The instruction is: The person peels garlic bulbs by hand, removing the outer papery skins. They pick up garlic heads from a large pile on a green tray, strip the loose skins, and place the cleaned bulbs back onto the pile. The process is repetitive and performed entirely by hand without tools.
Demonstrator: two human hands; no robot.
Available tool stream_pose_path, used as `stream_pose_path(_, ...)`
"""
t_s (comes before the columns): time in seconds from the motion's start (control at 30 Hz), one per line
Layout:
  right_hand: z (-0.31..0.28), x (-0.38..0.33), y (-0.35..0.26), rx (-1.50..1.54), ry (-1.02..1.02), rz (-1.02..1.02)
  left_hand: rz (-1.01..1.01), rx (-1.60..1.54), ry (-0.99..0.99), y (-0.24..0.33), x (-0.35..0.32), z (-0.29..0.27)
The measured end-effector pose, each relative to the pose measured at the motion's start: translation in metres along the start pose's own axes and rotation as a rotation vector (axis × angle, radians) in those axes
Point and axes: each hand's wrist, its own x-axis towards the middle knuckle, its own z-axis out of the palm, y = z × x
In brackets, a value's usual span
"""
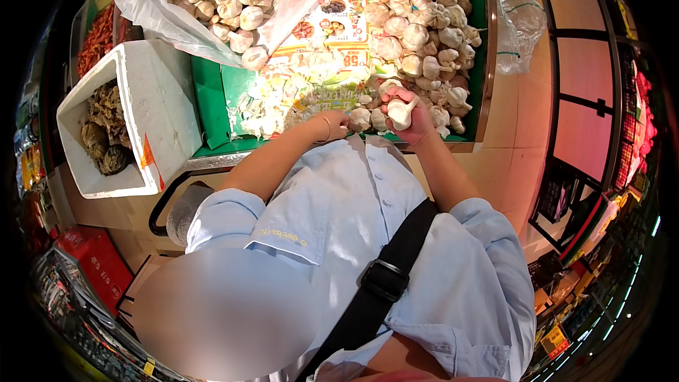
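My right hand (419, 122) is wrapped round a white garlic bulb (400, 114) at the front edge of a green-lined display bin (225, 143). Just to the left, my left hand (334, 126) is closed, knuckles up, beside another garlic bulb (359, 119). Whatever its fingers may hold is hidden. A large heap of garlic bulbs (417, 32) fills the right side of the bin. Loose papery garlic skins (272, 102) are scattered over its left front, and printed sheets (332, 32) show in the middle.
An opened clear plastic bag (152, 7) with more garlic lies at the back left. A white foam box (166, 92) holding dark, wrinkled clumps (106, 127) stands on the left. At right, a crumpled clear bag (520, 32) lies beyond the bin's metal edge, near dark-framed shelving (598, 106).
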Motion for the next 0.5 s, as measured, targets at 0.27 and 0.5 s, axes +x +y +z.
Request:
stream_pose_path(0.27,-0.005,0.000,-0.002,-0.012,-0.009,-0.024,-0.189,-0.593,0.025,-0.036,-0.017,-0.028)
stream_pose_path(0.5,0.007,-0.003,-0.002,-0.012,-0.013,0.047,-0.060,-1.617,0.166,-0.038,-0.043,-0.085)
